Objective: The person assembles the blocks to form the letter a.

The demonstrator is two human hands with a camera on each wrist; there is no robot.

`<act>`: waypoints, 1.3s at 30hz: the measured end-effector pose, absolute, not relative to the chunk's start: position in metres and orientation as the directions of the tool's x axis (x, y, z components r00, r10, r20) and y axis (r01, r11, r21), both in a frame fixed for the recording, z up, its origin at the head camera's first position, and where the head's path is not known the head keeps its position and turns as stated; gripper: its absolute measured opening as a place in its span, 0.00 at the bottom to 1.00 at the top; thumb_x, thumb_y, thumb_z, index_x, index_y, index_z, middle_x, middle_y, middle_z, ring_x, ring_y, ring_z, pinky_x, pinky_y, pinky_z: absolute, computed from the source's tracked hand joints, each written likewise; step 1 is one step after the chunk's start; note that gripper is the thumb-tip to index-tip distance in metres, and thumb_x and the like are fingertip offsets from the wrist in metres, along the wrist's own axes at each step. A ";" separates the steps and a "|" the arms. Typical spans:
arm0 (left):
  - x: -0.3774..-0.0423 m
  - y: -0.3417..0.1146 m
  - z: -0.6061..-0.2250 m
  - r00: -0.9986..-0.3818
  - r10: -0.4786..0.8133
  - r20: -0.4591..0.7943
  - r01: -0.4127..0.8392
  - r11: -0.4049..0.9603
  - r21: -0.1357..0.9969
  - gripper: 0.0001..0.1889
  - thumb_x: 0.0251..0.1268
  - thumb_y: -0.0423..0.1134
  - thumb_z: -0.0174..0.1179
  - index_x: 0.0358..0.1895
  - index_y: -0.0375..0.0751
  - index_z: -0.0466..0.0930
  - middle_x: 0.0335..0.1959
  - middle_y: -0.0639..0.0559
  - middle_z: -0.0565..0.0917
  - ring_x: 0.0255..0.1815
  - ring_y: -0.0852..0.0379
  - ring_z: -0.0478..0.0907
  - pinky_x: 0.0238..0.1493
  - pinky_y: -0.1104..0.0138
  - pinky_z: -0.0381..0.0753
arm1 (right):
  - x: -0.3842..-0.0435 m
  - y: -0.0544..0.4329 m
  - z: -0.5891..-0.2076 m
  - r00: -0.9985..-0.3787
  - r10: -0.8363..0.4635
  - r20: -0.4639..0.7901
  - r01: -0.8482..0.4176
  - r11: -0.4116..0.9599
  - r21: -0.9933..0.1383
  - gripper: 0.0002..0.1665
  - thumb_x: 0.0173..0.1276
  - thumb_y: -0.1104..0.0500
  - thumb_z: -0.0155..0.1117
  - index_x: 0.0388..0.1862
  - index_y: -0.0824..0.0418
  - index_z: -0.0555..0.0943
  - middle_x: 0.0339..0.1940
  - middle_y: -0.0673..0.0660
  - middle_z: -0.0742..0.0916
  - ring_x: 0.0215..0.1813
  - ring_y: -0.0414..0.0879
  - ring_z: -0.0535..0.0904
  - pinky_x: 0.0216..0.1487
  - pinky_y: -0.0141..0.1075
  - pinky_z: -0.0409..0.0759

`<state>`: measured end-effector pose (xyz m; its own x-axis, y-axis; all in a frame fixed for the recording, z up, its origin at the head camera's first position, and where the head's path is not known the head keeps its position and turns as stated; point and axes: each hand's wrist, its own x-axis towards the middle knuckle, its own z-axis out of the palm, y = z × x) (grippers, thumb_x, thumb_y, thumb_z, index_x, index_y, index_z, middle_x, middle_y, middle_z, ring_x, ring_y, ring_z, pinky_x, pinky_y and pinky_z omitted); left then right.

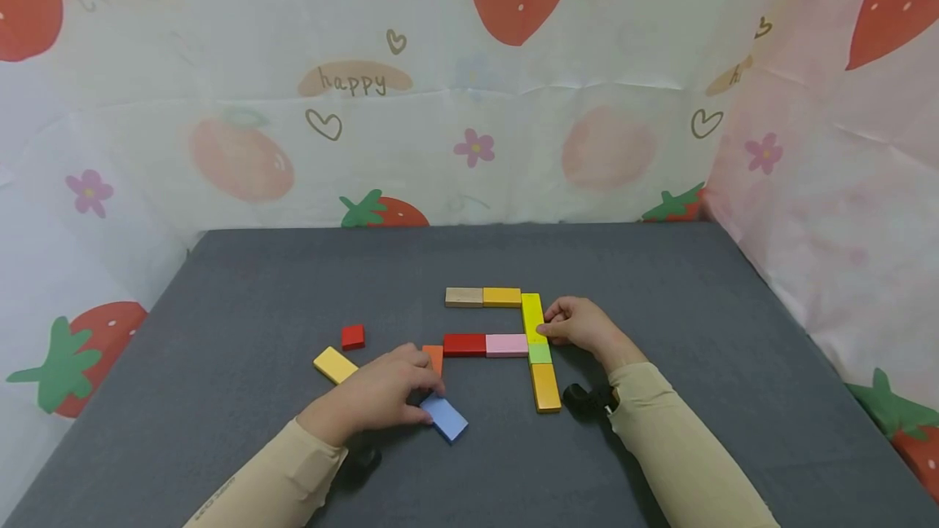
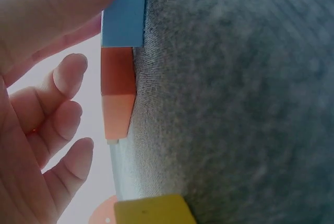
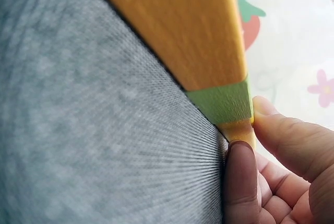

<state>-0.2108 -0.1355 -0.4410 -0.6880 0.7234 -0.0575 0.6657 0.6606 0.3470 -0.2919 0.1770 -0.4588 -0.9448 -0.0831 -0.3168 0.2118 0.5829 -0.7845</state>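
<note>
My left hand (image 1: 381, 389) pinches a light blue block (image 1: 446, 419) at its left end. In the left wrist view the thumb lies on the blue block (image 2: 125, 23), whose edge meets an orange block (image 2: 117, 93) there. My right hand (image 1: 587, 331) holds the side edge of a bright yellow block (image 1: 532, 312), thumb tip on top and index finger along its side. A small green block (image 1: 539, 354) and an amber block (image 1: 545, 388) continue that column toward me. A red block (image 1: 465, 345) and a pink block (image 1: 507, 345) join the column from the left.
A wooden block (image 1: 464, 297) and a golden block (image 1: 502, 297) form the top row. Left of the layout lie a small red block (image 1: 353, 337) and a pale yellow block (image 1: 335, 365), partly behind my left hand. Printed curtains (image 1: 513, 169) border the grey table (image 1: 257, 300).
</note>
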 end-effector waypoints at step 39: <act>-0.211 -0.139 -0.440 -0.698 0.715 -0.046 0.660 0.667 0.346 0.15 0.51 0.46 0.67 0.45 0.62 0.82 0.36 0.65 0.73 0.42 0.65 0.63 0.40 0.72 0.70 | -0.291 0.177 -0.458 -0.943 -0.088 -0.320 0.214 0.576 -0.789 0.14 0.55 0.57 0.69 0.36 0.62 0.76 0.25 0.55 0.77 0.32 0.46 0.75 0.36 0.34 0.78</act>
<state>-0.2105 -0.1387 -0.4402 -0.6977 0.7149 -0.0459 0.6603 0.6667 0.3457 -0.2914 0.1767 -0.4579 -0.9434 -0.0880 -0.3196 0.2135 0.5763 -0.7888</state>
